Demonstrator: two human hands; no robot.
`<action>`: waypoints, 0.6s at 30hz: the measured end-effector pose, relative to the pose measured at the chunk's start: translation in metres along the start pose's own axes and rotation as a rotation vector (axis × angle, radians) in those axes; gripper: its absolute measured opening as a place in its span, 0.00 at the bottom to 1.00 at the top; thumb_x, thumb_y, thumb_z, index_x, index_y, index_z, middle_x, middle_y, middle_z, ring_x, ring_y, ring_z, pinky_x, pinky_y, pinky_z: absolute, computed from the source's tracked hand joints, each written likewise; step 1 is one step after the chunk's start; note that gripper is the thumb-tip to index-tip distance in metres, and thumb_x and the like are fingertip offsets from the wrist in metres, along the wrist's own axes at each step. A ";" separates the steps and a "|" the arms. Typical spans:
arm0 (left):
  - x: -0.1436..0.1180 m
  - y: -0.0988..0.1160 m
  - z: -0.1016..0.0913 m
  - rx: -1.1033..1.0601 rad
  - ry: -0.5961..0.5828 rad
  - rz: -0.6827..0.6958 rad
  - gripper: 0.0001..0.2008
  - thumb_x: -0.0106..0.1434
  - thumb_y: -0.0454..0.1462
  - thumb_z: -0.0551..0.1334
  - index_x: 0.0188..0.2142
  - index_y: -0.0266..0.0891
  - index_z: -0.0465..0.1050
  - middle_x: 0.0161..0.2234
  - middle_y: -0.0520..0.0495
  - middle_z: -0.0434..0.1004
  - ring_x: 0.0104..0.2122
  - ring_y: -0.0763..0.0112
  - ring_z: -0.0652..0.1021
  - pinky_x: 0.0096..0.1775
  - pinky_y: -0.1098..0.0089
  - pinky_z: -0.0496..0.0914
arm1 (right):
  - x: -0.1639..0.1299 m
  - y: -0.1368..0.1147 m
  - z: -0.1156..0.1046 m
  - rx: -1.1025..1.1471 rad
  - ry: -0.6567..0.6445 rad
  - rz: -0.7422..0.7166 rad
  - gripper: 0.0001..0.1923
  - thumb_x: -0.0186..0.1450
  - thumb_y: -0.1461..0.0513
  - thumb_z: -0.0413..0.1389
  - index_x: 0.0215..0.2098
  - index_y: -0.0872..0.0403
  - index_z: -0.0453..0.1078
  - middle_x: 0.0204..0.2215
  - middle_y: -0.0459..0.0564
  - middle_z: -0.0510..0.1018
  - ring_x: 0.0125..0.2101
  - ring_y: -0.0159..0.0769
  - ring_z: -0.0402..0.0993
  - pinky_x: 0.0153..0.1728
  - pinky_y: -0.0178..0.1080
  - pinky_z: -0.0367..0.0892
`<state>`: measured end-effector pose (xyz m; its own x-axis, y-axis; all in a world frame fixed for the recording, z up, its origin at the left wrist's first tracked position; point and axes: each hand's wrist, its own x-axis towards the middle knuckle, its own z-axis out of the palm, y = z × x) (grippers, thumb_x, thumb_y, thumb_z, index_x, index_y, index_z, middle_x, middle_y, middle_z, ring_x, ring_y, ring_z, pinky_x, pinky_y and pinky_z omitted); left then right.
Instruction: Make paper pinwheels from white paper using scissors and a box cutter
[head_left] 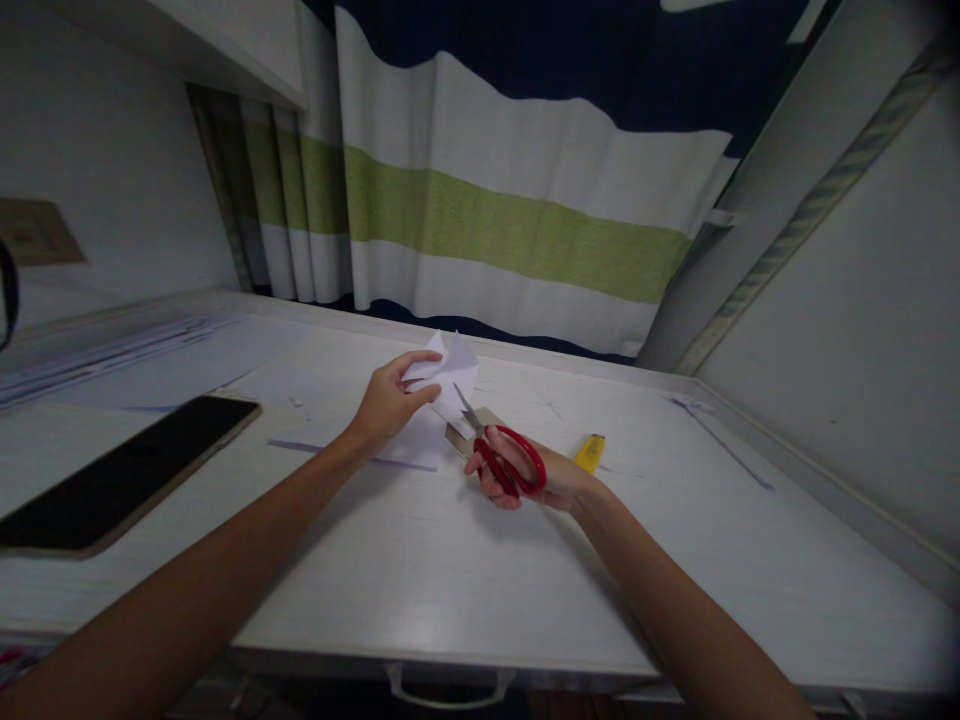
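Note:
Between the thumb and fingers of my left hand (390, 400) is a folded piece of white paper (459, 368), its pointed corners sticking up. Red-handled scissors (525, 452) sit in my right hand (502, 480), with fingers through the loops. Their blades are slightly apart and point up and left at the paper's lower right edge; whether they touch it I cannot tell. Under and behind the scissors lies a flat brownish-grey object (459, 440), partly hidden by the hand and paper.
A dark tablet or phone (135, 470) lies at the left on the white desk (420, 590). Something yellow (590, 453) is beyond my right wrist. Paper strips (724, 440) lie far right, and stacked sheets (112, 355) at the back left. A striped curtain (510, 220) hangs behind.

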<state>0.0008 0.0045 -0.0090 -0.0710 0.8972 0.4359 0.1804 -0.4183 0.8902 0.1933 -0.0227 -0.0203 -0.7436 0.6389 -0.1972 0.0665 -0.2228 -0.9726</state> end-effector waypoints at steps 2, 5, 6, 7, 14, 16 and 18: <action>0.000 -0.001 0.000 -0.004 -0.003 0.010 0.18 0.47 0.32 0.60 0.41 0.34 0.67 0.38 0.47 0.71 0.27 0.77 0.72 0.31 0.75 0.68 | 0.001 0.000 0.000 0.010 0.001 -0.014 0.24 0.61 0.48 0.40 0.36 0.60 0.63 0.15 0.43 0.65 0.12 0.23 0.57 0.13 0.30 0.51; 0.001 -0.002 -0.001 0.006 0.004 0.018 0.18 0.47 0.32 0.60 0.41 0.35 0.67 0.38 0.47 0.71 0.28 0.77 0.72 0.31 0.75 0.68 | 0.002 0.001 0.001 0.016 0.004 -0.020 0.24 0.61 0.48 0.40 0.34 0.60 0.63 0.15 0.44 0.66 0.11 0.23 0.57 0.12 0.29 0.50; 0.001 -0.002 -0.001 0.010 0.008 0.016 0.18 0.47 0.32 0.60 0.40 0.34 0.67 0.38 0.47 0.71 0.27 0.77 0.72 0.31 0.75 0.68 | 0.002 0.001 0.001 0.018 0.008 -0.023 0.24 0.61 0.48 0.40 0.34 0.60 0.63 0.14 0.44 0.66 0.11 0.22 0.57 0.12 0.29 0.50; 0.001 -0.002 -0.001 0.014 0.010 0.012 0.18 0.47 0.31 0.60 0.40 0.34 0.67 0.38 0.47 0.71 0.27 0.77 0.72 0.32 0.75 0.68 | 0.002 0.000 0.002 0.020 0.012 -0.028 0.24 0.61 0.48 0.40 0.34 0.60 0.63 0.14 0.44 0.66 0.11 0.22 0.56 0.11 0.29 0.50; -0.001 0.003 0.001 0.024 0.020 -0.010 0.18 0.47 0.30 0.60 0.40 0.34 0.67 0.37 0.48 0.71 0.26 0.79 0.71 0.31 0.77 0.68 | 0.001 -0.002 0.004 0.058 0.021 -0.011 0.21 0.61 0.50 0.42 0.32 0.60 0.63 0.13 0.43 0.65 0.09 0.22 0.56 0.10 0.28 0.49; -0.001 0.002 0.001 0.022 0.021 -0.009 0.18 0.47 0.30 0.60 0.40 0.34 0.67 0.36 0.48 0.71 0.27 0.79 0.71 0.31 0.77 0.68 | 0.001 -0.002 0.003 0.076 0.017 -0.010 0.20 0.61 0.50 0.43 0.32 0.60 0.62 0.13 0.43 0.65 0.09 0.22 0.56 0.09 0.28 0.49; -0.001 0.002 0.001 0.017 0.019 -0.007 0.18 0.47 0.30 0.60 0.40 0.34 0.67 0.36 0.48 0.71 0.27 0.79 0.71 0.30 0.77 0.68 | 0.002 -0.001 0.002 0.088 0.014 -0.004 0.20 0.60 0.50 0.43 0.31 0.60 0.61 0.13 0.43 0.64 0.09 0.22 0.56 0.09 0.28 0.49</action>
<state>0.0017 0.0032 -0.0081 -0.0912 0.8973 0.4319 0.1960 -0.4091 0.8912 0.1901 -0.0229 -0.0195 -0.7341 0.6502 -0.1958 0.0043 -0.2839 -0.9588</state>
